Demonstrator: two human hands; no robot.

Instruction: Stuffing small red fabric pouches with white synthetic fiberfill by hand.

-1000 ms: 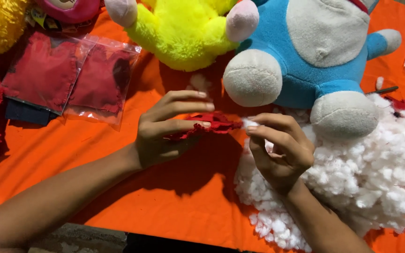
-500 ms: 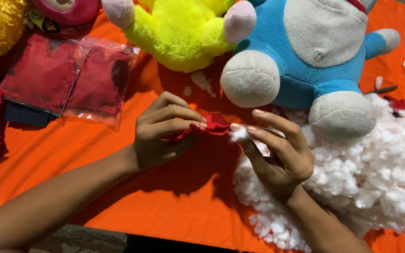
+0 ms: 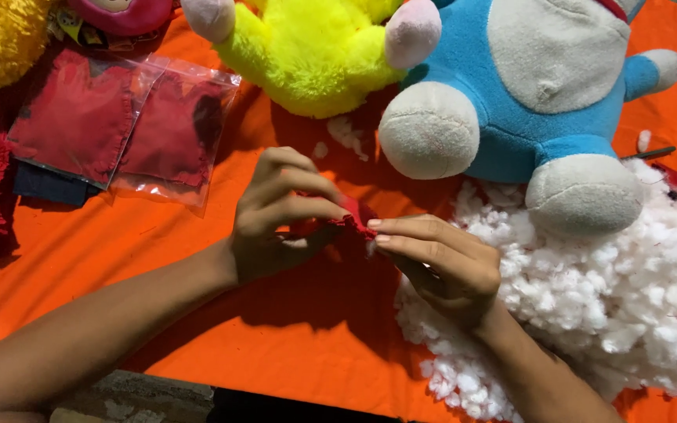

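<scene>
The left hand (image 3: 276,223) has its grip closed on a small red cloth piece (image 3: 350,222), fingers curled over the top and thumb under it, holding it just above the orange cloth (image 3: 197,313) that covers the bench. The right hand (image 3: 440,262) meets it from the other side, two fingers stretched flat with their tips touching the red piece's edge; whether that grip pinches the piece or only pushes at it I cannot tell. A heap of white stuffing (image 3: 620,298) lies just beside the right wrist. Behind the hands sit a blue and grey plush toy (image 3: 526,86) and a yellow plush toy (image 3: 307,51). Further left lies a clear bag of red cloth (image 3: 119,125)
</scene>
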